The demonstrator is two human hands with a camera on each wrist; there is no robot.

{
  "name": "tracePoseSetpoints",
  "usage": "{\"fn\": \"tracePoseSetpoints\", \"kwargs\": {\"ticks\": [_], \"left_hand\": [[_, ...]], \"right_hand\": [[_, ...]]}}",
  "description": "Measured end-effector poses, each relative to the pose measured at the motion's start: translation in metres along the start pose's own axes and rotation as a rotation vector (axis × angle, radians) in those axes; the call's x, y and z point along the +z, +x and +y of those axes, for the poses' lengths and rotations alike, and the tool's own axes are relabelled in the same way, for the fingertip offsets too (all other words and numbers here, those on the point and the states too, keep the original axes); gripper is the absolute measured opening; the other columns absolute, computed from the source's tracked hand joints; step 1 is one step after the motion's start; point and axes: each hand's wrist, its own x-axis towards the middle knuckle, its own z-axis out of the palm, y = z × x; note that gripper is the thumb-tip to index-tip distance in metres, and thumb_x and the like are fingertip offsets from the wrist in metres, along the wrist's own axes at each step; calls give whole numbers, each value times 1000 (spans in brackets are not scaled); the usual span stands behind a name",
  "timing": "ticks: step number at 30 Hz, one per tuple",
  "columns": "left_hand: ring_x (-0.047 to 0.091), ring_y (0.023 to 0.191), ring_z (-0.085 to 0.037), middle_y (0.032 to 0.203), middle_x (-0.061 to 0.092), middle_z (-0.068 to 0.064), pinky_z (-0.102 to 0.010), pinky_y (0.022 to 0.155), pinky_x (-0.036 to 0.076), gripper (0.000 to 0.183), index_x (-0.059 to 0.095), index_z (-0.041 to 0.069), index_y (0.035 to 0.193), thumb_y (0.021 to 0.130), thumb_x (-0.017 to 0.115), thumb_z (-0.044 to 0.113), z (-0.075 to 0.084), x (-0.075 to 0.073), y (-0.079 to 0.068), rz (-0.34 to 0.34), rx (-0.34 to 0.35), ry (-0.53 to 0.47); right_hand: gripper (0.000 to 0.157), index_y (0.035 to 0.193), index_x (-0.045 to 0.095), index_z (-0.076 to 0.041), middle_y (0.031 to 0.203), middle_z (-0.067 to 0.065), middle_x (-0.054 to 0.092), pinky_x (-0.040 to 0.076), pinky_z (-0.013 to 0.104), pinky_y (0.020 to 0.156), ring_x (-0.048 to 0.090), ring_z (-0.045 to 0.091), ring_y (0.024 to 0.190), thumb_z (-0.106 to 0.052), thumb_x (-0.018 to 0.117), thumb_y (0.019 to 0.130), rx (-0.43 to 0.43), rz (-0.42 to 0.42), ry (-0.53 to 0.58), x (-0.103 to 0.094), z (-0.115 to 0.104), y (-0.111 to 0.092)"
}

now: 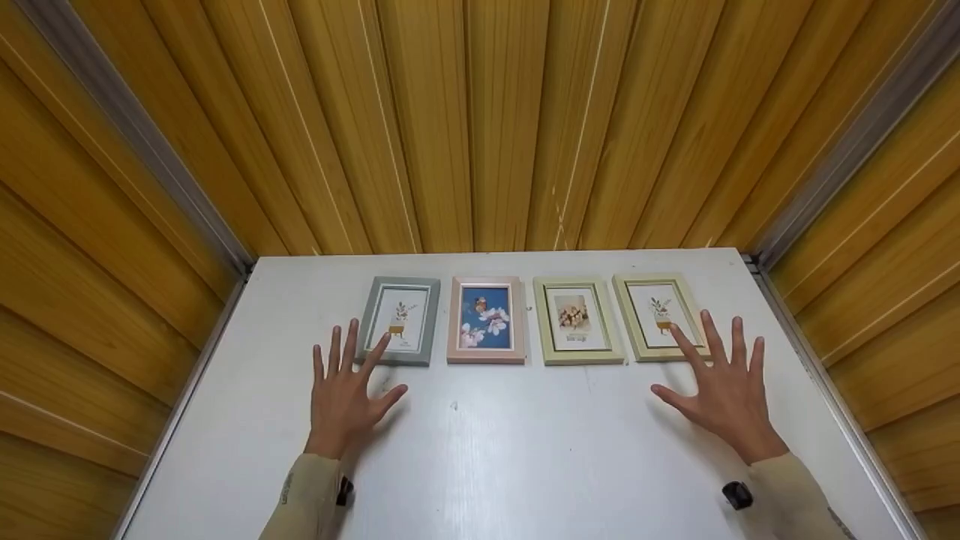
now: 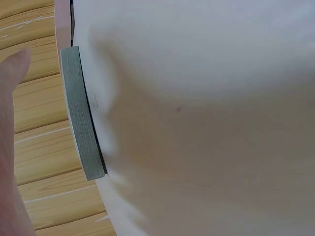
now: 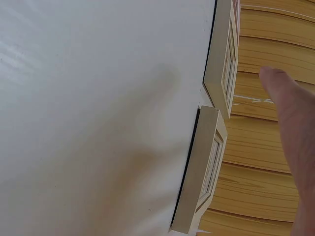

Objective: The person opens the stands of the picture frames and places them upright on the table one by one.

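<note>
Ochre wood-grain panel walls (image 1: 495, 127) fill the top and both sides of the head view. A smooth white tabletop (image 1: 510, 450) occupies the centre and bottom. Beige sleeves (image 1: 304, 495) enter at the lower left and lower right.

Left hand (image 1: 346, 401), left of centre: fingers spread, grip released, nothing held; index finger overlaps the nearest frame's lower edge. Right hand (image 1: 729, 405), right of centre: likewise spread and unladen, fingertips over the nearest frame's lower right corner.

Four rectangular picture frames lie flat in a row across mid-frame, left to right: grey-green frame (image 1: 399, 319), pink frame with blue floral print (image 1: 486, 320), pale green frame with bouquet print (image 1: 577, 321), pale green frame with potted-plant print (image 1: 660, 315).

Small black device (image 1: 738, 495): at the right wrist, lower right.
</note>
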Motion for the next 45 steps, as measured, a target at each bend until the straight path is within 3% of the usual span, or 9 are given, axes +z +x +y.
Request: {"fn": "tracePoseSetpoints", "kwargs": {"ticks": [6, 20, 27, 40, 45], "left_hand": [[11, 156, -42, 172, 11, -13, -68, 120, 7, 91, 38, 37, 159, 82, 56, 82, 3, 2, 1, 16, 18, -30], [12, 156, -41, 169, 21, -16, -69, 119, 12, 89, 43, 34, 157, 81, 61, 78, 25, 6, 13, 35, 33, -68], [9, 156, -40, 170, 19, -14, -67, 121, 3, 91, 41, 37, 158, 80, 64, 77, 40, 6, 23, 23, 39, -90], [16, 155, -41, 170, 19, -15, -65, 121, 12, 89, 39, 36, 159, 82, 67, 72, 90, 21, 56, 22, 56, -165], [15, 155, -42, 170, 19, -15, -65, 121, 11, 89, 39, 35, 159, 82, 67, 72, 115, 26, 66, -1, 72, -187]], "right_hand": [[107, 162, 28, -36, 168, 19, 18, 1, 76, 115, 10, 57, 150, -74, 71, 72, -2, 27, 12, -1, 2, -4], [104, 161, 32, -30, 170, 18, 11, -3, 74, 116, 5, 55, 151, -70, 74, 75, 18, -15, 15, -7, 7, 6], [105, 164, 26, -32, 170, 18, 11, -2, 75, 116, 5, 55, 151, -67, 75, 77, 24, -29, 21, -9, 11, 16], [99, 163, 25, -29, 169, 20, 12, 7, 76, 115, 9, 56, 150, -62, 73, 84, 87, -50, 81, -5, 30, 36], [97, 165, 21, -29, 169, 20, 10, 4, 75, 116, 7, 55, 151, -60, 71, 87, 125, -82, 119, -2, 35, 43]]}}
